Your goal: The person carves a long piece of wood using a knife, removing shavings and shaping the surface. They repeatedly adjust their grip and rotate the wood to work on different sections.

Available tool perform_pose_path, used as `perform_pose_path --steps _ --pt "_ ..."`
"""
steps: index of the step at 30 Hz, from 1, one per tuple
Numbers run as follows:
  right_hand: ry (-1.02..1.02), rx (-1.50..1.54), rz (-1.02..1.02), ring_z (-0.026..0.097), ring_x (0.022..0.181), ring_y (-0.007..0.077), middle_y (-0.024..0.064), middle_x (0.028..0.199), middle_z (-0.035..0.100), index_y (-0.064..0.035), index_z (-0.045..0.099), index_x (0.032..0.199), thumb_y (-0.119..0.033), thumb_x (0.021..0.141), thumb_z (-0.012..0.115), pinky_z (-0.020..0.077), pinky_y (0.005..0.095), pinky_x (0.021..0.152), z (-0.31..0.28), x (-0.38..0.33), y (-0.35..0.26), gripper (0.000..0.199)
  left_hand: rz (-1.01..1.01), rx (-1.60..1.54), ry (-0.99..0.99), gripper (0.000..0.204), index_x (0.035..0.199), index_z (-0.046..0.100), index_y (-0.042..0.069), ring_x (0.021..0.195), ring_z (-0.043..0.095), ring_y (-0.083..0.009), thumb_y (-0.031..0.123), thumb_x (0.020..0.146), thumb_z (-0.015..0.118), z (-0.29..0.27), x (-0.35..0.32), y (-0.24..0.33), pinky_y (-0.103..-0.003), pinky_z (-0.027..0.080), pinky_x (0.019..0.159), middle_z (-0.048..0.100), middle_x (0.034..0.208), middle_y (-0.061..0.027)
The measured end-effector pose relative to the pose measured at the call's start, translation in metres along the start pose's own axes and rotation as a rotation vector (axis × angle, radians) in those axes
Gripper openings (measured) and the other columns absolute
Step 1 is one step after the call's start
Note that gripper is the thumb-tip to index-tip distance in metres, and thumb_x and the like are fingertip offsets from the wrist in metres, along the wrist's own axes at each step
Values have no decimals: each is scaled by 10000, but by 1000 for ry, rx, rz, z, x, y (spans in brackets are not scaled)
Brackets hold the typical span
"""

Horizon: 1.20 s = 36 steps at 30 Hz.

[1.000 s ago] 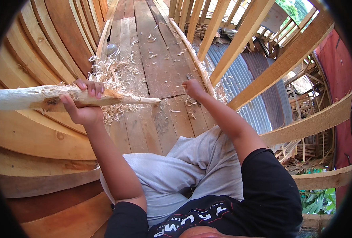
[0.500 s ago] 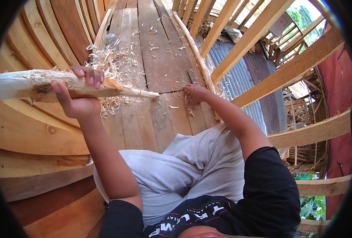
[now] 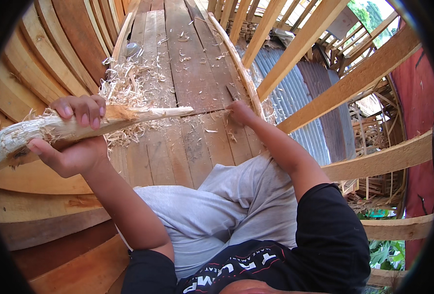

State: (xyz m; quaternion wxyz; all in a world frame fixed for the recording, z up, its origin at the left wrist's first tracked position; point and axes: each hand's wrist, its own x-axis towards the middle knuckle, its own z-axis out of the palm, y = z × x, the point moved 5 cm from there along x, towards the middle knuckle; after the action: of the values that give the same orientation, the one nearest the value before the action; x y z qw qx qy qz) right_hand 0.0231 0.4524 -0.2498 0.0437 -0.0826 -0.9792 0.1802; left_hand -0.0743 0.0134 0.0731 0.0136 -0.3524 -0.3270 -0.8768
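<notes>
My left hand (image 3: pixel 77 132) grips a pale, peeled wooden pole (image 3: pixel 16 134), thumb below and fingers over the top. Shaggy fibres cling to its thick end, which runs off at the left. The other end tapers to a narrow tip (image 3: pixel 185 111) above the planks. Low over the floor at the right, my right hand (image 3: pixel 240 112) has its fingers curled around what looks like a knife. Its dark, narrow blade (image 3: pixel 232 92) sticks out beyond the fingers; the handle is hidden in my hand.
Curled wood shavings (image 3: pixel 126 88) lie heaped on the plank floor (image 3: pixel 192 73) beside a small grey round object (image 3: pixel 132 49). Curved timber planking (image 3: pixel 40 54) rises at the left. Slanting wooden ribs (image 3: pixel 346 81) line the right side, with corrugated metal sheeting (image 3: pixel 290 88) beyond.
My left hand has shifted left and down with the pole, whose thick end now tilts lower. My right hand has moved slightly and its fingers look more closed around the knife.
</notes>
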Motion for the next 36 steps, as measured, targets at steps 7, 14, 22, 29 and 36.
perform_pose_path --steps 7,14,22,29,36 --pt "126 555 375 579 631 56 44 760 676 -39 706 1051 -111 785 690 493 225 591 -42 4 -25 276 -13 2 40 688 813 453 93 577 384 -163 780 766 452 -7 -1 2 -332 327 653 395 655 -45" --pt "-92 47 19 659 768 243 138 836 686 -36 686 1063 -122 715 760 526 339 717 -9 -10 -20 365 -30 6 24 691 823 462 92 588 389 -163 780 764 457 -2 0 -6 -333 332 663 396 660 -45" --pt "-346 -243 -238 518 1126 338 165 1071 604 -136 563 1277 -282 685 794 419 451 954 -5 -48 -81 653 -15 33 33 681 829 486 92 589 401 -163 770 778 448 -10 -1 -2 -351 346 668 411 665 -43" --pt "-472 -271 -336 576 974 325 204 1069 586 -88 644 1109 -170 751 712 474 405 849 28 -50 -79 374 -15 0 1 667 834 498 87 584 409 -163 751 793 452 -12 -1 -1 -357 349 662 419 668 -44" --pt "-49 70 -266 576 605 307 192 658 580 -2 620 713 -88 741 636 464 411 601 -27 -34 -91 92 -41 -21 4 642 832 463 93 593 380 -161 734 795 473 -9 1 -13 -346 340 657 382 660 -32"
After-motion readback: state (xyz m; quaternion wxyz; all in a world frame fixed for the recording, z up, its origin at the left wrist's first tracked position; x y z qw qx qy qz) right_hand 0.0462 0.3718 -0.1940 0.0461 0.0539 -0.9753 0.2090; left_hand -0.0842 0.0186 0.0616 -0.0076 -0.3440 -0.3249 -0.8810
